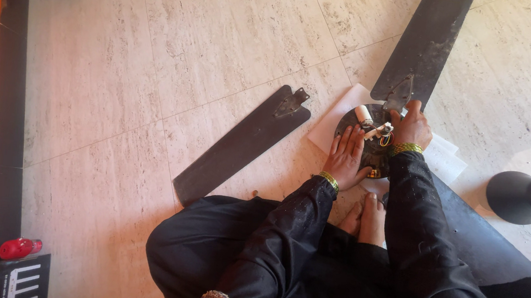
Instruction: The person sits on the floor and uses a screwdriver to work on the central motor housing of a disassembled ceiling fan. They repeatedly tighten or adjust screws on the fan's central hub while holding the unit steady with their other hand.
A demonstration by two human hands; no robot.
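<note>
Left hand [345,156] lies flat, fingers spread, pressing the round metal fan motor [371,147] on white paper [334,120] on the marble floor [156,59]. Right hand [414,126] curls at the attached dusty blade [424,44]; pinch unclear. Best to brace the hub firmly. Loose matte blade [239,146] lies left, smooth dark canopy cup [523,196] right.

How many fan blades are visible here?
3. One detached blade lies on the floor left of the motor hub; one extends up-right from the hub; a third runs lower-right, partly hidden by the sleeve.
</note>
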